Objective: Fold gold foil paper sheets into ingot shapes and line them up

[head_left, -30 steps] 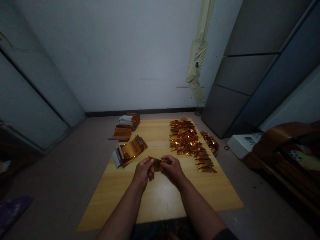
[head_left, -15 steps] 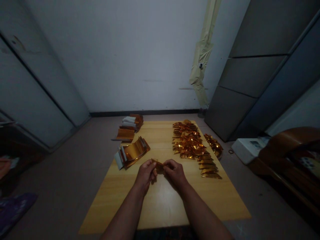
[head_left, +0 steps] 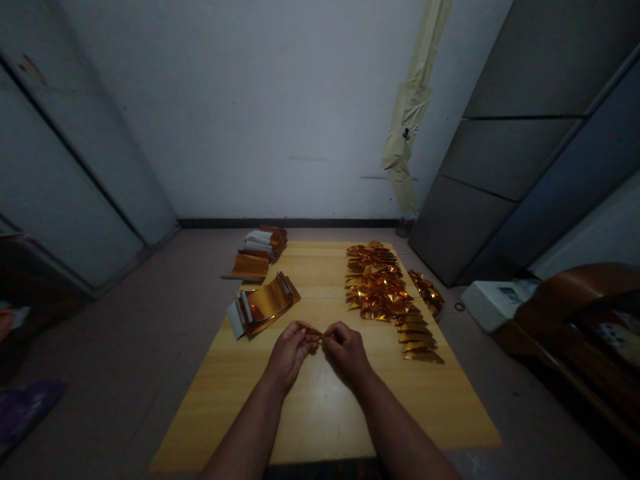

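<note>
While both forearms are reaching in over the near edge of the surface [head_left: 320, 427], the left hand [head_left: 290, 353] and the right hand [head_left: 347, 353] are holding a small strip of gold foil [head_left: 313, 330] between them, just above the middle of the surface. Each grip is closed, with thumb and fingertips pinched together on the strip, though the fingers hide much of it and its exact fold cannot be made out. The step in hand appears to be working this one small piece by fingertip, and a piece this thin calls for both grips staying closed and steady on it. To the right of the hands, a row of folded gold foil triangles [head_left: 415, 337] is running along the right side of the surface, leading from a heap of similar pieces [head_left: 375, 283] that is lying toward the far edge. A dish of foil pieces [head_left: 426, 293] is sitting just beyond the right edge. Near the left edge, a curved bundle of foil strips with grey ends [head_left: 263, 305] is lying closest to the left hand, with a flat foil stack [head_left: 247, 267] and a white-and-gold pile [head_left: 263, 243] beyond it at the far left corner.
</note>
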Motion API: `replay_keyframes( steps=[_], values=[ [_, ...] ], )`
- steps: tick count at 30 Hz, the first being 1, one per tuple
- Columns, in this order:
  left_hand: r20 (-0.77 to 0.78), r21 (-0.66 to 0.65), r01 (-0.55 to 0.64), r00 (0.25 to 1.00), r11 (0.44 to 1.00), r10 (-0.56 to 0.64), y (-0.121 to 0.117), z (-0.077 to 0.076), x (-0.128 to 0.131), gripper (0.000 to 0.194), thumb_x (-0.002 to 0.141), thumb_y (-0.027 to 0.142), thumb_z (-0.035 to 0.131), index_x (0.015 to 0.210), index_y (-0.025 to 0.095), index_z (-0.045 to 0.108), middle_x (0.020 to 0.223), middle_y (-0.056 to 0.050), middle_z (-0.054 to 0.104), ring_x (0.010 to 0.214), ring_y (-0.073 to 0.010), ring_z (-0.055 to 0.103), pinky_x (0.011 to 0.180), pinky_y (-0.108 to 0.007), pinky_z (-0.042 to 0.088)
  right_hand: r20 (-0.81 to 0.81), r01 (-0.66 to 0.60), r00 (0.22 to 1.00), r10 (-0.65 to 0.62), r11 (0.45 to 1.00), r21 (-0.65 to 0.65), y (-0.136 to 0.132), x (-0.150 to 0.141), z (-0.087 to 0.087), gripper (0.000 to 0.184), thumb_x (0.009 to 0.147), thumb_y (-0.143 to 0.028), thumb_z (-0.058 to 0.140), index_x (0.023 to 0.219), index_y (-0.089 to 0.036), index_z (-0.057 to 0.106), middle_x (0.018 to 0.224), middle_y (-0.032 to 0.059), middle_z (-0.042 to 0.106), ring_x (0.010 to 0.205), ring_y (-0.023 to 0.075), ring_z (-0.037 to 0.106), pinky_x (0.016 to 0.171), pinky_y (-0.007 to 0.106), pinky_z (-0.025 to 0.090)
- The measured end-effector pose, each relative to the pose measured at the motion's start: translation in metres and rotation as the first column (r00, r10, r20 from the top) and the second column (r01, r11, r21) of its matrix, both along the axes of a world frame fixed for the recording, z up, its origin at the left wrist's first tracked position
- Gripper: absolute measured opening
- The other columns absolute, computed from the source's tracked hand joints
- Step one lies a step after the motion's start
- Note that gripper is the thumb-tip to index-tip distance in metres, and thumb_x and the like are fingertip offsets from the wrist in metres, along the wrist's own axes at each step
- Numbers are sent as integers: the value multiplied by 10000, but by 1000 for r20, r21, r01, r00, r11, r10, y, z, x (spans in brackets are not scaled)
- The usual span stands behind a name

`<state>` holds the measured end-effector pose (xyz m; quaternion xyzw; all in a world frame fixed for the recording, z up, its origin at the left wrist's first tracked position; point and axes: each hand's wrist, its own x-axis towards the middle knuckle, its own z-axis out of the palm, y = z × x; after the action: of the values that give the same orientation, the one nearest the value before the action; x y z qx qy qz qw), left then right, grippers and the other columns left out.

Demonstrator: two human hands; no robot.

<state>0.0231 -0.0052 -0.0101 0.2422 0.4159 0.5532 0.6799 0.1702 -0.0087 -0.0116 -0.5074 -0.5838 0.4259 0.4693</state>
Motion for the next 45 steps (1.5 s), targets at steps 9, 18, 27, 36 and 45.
replay_keyframes(
  steps=[9, 18, 27, 36, 45],
  values=[
    [-72, 76, -48, 996, 996, 53, -1, -7, 6, 409, 615, 335, 797, 853, 178, 503, 690, 22, 654, 524, -81, 559, 515, -209, 412, 39, 21, 999, -21, 1000, -4, -1, -4, 1, 34, 667, -198, 497, 643, -198, 522, 576, -48, 507, 557, 113, 450, 512, 211, 348],
    [-150, 72, -61, 986, 996, 71, -1, -7, 7, 439, 636, 349, 772, 949, 159, 530, 644, 31, 624, 520, -81, 538, 532, -222, 411, -45, -1, 999, -2, 998, -70, 0, -5, 3, 68, 677, -232, 580, 650, -196, 529, 567, -50, 510, 537, 109, 453, 486, 202, 348],
    [-93, 85, -14, 995, 996, 22, -1, -9, 2, 463, 616, 299, 780, 997, 147, 564, 763, 16, 635, 569, -80, 560, 552, -231, 418, -244, -38, 970, 2, 989, -141, 4, -3, 3, 39, 680, -231, 553, 690, -193, 556, 566, -45, 517, 530, 119, 480, 483, 214, 382],
    [-106, 81, -24, 994, 996, 33, -3, -9, 3, 421, 627, 230, 714, 1019, 159, 578, 794, 22, 614, 577, -86, 563, 568, -244, 422, 44, -36, 998, 36, 999, -3, 3, 0, 9, 66, 661, -210, 541, 666, -186, 603, 622, -19, 574, 605, 129, 508, 562, 221, 399],
    [-137, 71, -48, 989, 996, 58, -5, -5, 5, 447, 595, 177, 661, 1034, 162, 576, 797, 21, 612, 553, -78, 544, 548, -232, 421, 40, -27, 999, 27, 1000, -14, 4, -1, 4, 90, 695, -181, 517, 680, -196, 605, 632, -26, 583, 605, 127, 525, 572, 213, 413]
  ],
)
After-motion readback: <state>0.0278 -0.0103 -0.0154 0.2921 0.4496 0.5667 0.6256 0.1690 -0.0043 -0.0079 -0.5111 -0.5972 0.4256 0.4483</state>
